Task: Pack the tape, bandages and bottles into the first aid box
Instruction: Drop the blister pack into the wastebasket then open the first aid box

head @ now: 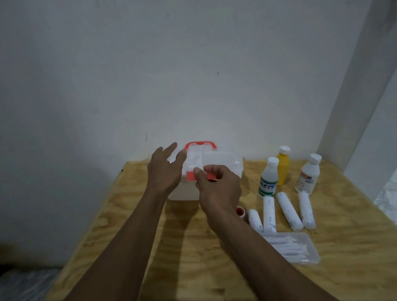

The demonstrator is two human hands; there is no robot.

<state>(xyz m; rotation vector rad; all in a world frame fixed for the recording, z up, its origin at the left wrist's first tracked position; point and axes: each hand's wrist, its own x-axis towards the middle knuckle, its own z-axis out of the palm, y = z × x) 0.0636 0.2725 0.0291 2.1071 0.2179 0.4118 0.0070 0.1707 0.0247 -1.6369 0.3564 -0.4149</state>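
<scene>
A clear first aid box (223, 163) with a red handle and a red front latch stands shut at the back of the wooden table. My right hand (217, 189) pinches the red latch (190, 176) at the box front. My left hand (164, 171) hovers open by the box's left side, fingers spread. To the right stand three bottles: a white one with a green label (268, 177), a yellow one (282, 165) and a white one marked 70% (309, 173). Several white bandage rolls (288, 210) lie in a row. A red tape roll (241, 211) peeks out behind my right wrist.
A clear flat pack of white swabs (293, 248) lies at the front right of the plywood table (184, 261). A white wall rises just behind the table. The table's left and front edges drop to a pale floor.
</scene>
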